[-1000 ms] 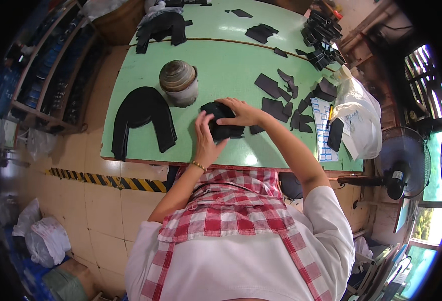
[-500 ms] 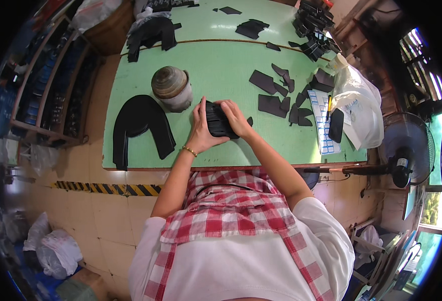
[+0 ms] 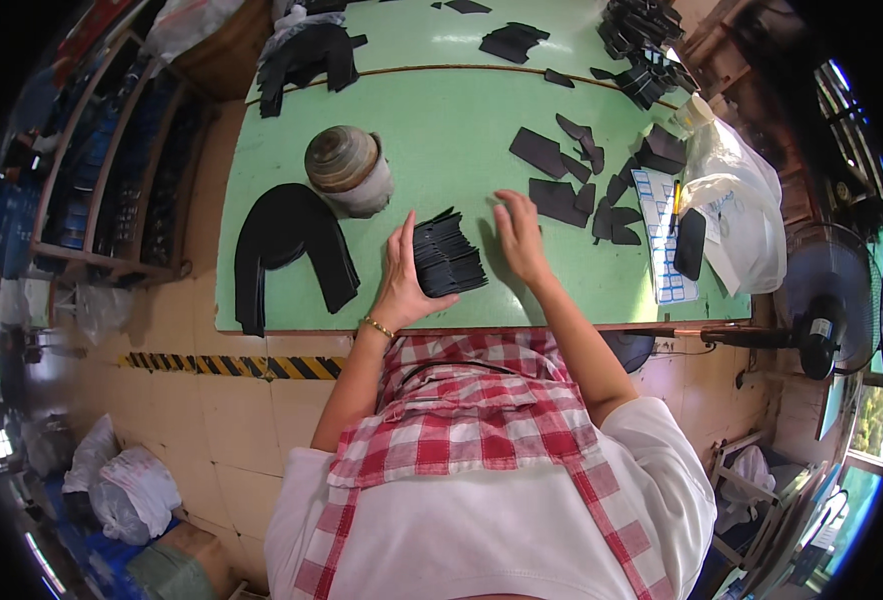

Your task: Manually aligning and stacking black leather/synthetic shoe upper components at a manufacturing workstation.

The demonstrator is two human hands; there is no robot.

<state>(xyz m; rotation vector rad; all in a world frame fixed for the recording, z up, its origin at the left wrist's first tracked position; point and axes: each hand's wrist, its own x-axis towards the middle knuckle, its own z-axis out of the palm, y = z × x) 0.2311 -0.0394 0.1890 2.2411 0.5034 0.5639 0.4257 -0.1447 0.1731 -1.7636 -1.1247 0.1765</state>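
Note:
A thick stack of thin black cut pieces (image 3: 448,253), their edges facing up, stands on the green table (image 3: 441,120) in front of me. My left hand (image 3: 401,282) cups its left side, fingers along the edge and thumb across the near end. Off to the stack's right is my right hand (image 3: 523,238), holding nothing, its fingers apart and a gap between it and the pieces. Beyond my left hand sits a round, domed weight-like object (image 3: 346,165) with a pale wrapped lower part. A pile of black U-shaped pieces (image 3: 286,235) lies at the left.
Loose dark flat pieces (image 3: 561,200) are scattered to the right. Past them are a printed sheet (image 3: 664,240), a black phone-like object (image 3: 690,244) and a white plastic bag (image 3: 731,190). More black pieces (image 3: 306,65) lie at the far left. A fan (image 3: 821,300) stands beyond the right edge.
My right hand has let go of the stack and moved right, away from it. The stack's pieces now show fanned and uneven. My left hand stays against them.

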